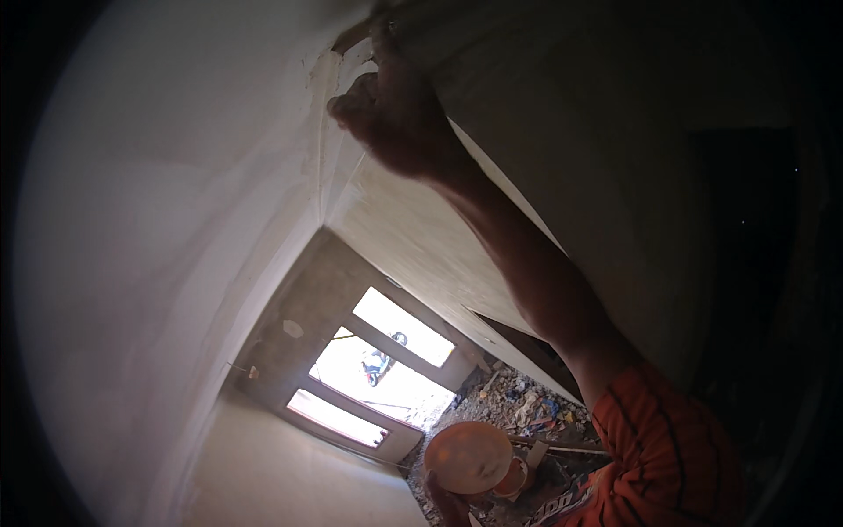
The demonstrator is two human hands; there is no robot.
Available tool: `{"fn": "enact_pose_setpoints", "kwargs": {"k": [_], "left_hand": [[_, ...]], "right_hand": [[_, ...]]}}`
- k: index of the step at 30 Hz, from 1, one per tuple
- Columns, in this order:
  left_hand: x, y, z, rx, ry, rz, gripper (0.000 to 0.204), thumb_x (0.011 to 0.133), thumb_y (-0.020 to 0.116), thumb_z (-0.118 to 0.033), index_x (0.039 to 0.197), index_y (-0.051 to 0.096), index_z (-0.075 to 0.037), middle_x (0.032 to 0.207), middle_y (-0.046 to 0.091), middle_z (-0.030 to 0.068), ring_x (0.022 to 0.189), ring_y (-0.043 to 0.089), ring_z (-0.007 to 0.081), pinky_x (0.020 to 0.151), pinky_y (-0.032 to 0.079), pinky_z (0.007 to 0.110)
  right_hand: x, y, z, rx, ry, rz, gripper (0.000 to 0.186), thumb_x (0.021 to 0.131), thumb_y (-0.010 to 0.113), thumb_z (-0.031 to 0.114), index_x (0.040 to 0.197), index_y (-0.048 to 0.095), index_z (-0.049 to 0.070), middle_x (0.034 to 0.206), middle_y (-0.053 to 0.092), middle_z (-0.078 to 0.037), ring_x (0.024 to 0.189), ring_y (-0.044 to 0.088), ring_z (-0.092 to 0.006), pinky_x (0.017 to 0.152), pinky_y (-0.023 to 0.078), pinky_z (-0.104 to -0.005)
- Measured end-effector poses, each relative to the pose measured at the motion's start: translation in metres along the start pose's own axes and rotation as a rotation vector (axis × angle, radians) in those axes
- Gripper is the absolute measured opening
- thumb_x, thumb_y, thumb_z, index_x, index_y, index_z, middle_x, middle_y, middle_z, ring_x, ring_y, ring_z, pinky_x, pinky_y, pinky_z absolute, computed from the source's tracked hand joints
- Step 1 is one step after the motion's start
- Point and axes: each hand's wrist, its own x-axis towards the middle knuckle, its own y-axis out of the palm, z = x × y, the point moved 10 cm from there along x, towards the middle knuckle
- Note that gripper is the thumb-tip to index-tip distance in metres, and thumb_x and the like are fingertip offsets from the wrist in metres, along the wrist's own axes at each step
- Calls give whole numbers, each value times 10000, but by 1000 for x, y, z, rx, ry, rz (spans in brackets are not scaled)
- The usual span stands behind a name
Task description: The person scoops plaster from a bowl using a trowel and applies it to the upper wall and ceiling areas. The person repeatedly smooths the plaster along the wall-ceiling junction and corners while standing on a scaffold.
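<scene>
My right hand [386, 119] is raised high to the corner where the pale surfaces meet. Its index finger stretches up beside a narrow brown strip [353, 35], while the other fingers curl in. What they hold, if anything, is hidden in shadow. Low in the view, my left hand [448, 505] grips the rim of a round orange pan [468, 457], seen partly from its broad face. The fingers on the pan are dark and only partly visible.
Behind the pan stands an orange bucket [514, 479]. Rubble and scraps [531, 406] cover the floor near a long pale board [571, 447]. Across the room, bright openings [404, 325] break the wall, with a person [376, 364] outside. A dark doorway lies right.
</scene>
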Motion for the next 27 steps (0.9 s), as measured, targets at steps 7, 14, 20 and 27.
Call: {"fn": "enact_pose_setpoints", "kwargs": {"k": [7,14,20,27], "left_hand": [[-6,-15,21,-84,-113,-38,538,909,501,-464,1240,495,-40,1114,569,108,1014,599,249,838,529,414],[-10,-5,17,-63,-125,-76,515,913,491,-454,1223,510,-44,1097,574,98,995,602,242,819,531,403],[-11,5,-1,152,35,-34,478,921,486,-431,1202,516,-46,1064,573,93,965,606,231,795,539,387],[-23,13,1,-37,-55,-57,458,929,483,-402,1209,508,-41,1072,570,96,970,607,226,776,551,371]], "right_hand": [[-21,26,20,-201,84,123,959,784,573,125,1479,-54,-84,643,601,-95,641,608,-199,690,498,-335],[-27,13,15,-48,-18,61,903,793,575,108,1502,44,-68,610,546,-35,569,521,-102,613,470,-280],[-26,11,10,107,89,11,836,797,554,76,1512,134,-29,612,545,-28,567,509,-86,576,452,-272],[-26,2,28,-817,-94,-97,765,750,588,111,1427,278,-65,524,551,-67,490,593,-244,480,457,-431]]}}
